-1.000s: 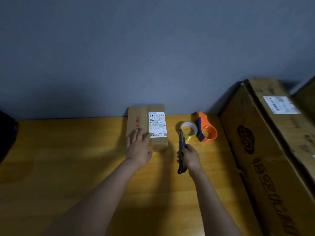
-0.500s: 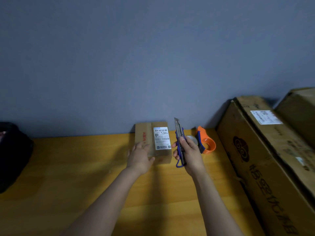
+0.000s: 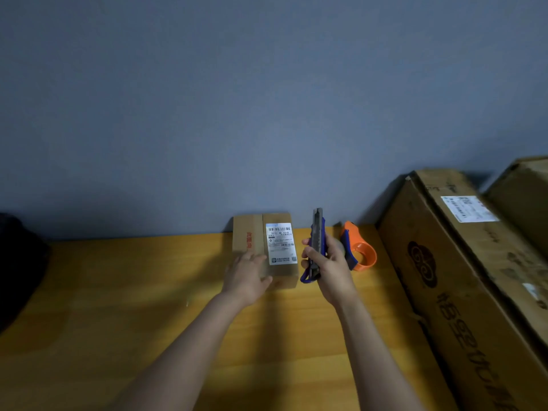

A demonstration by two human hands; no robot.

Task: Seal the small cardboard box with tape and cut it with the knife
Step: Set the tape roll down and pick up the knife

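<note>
A small cardboard box (image 3: 252, 232) with a white shipping label lies on the wooden table against the grey wall. My left hand (image 3: 247, 275) rests flat on the box's near left corner, fingers spread. My right hand (image 3: 329, 266) is closed around a blue and grey utility knife (image 3: 316, 232), held upright just right of the box with its tip pointing up. An orange and blue tape dispenser (image 3: 360, 252) stands behind my right hand; the tape roll is hidden by the hand.
A large cardboard carton (image 3: 462, 292) with printed characters and a label fills the right side, with another carton (image 3: 525, 197) behind it. A dark object (image 3: 17, 262) sits at the left edge. The wooden table (image 3: 118, 307) stretches out to the left of the box.
My right hand lifted the knife off the table and turned it upright beside the box. My left hand stayed on the box. The view tilted upward.
</note>
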